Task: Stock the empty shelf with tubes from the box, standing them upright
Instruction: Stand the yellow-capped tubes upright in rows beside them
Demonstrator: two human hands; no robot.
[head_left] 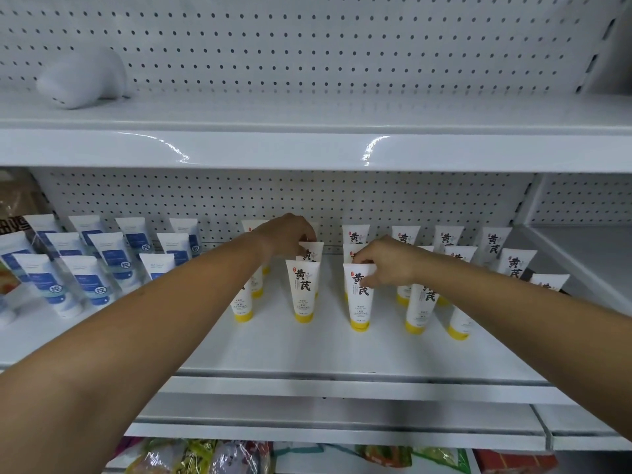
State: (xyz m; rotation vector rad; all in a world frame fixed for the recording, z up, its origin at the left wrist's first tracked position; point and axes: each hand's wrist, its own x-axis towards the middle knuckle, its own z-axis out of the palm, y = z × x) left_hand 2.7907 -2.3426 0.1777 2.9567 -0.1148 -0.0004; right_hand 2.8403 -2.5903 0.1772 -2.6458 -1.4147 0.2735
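Several white tubes with yellow caps and black characters stand cap-down on the white shelf (307,350). My left hand (285,236) reaches to the second row and pinches the crimped top of a tube (312,251) there. Just in front of that one stands a free front-row tube (303,290). My right hand (386,260) pinches the top edge of another front-row tube (359,299), which stands upright on its cap. More of these tubes fill the rows to the right. The box is out of view.
Several white tubes with blue labels (99,268) stand on the shelf's left part. A white rounded object (82,80) lies on the upper shelf. A pegboard wall backs the shelves. Coloured packets (191,456) fill the shelf below. The right bay (581,248) adjoins.
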